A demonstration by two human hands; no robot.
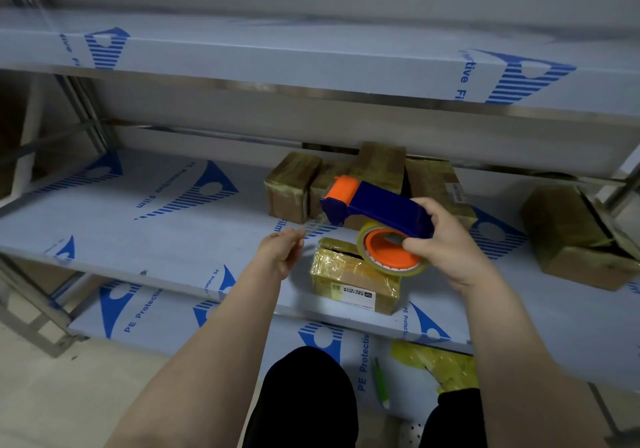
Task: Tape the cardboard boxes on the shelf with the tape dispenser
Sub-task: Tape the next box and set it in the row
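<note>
In the head view, our right hand (446,245) clasps the tape dispenser (377,208) just above the front box (349,276) on the shelf (138,236). Our left hand (280,252) pinches the tape end (312,225). If the strip goes slack, it could fold onto itself or land crooked across the box's slit.

Glossy plastic tape dispenser (377,210); matt cardboard box (356,276) under shiny crinkled tape; metal shelf (173,233) under smooth printed film.

The blue-and-orange plastic tape dispenser (377,210) hides part of the small tape-wrapped cardboard box (349,274) below it and the brown cardboard boxes (377,162) behind it. Left of it, the thin clear tape strand (313,224) blurs against the left hand (280,252).
</note>
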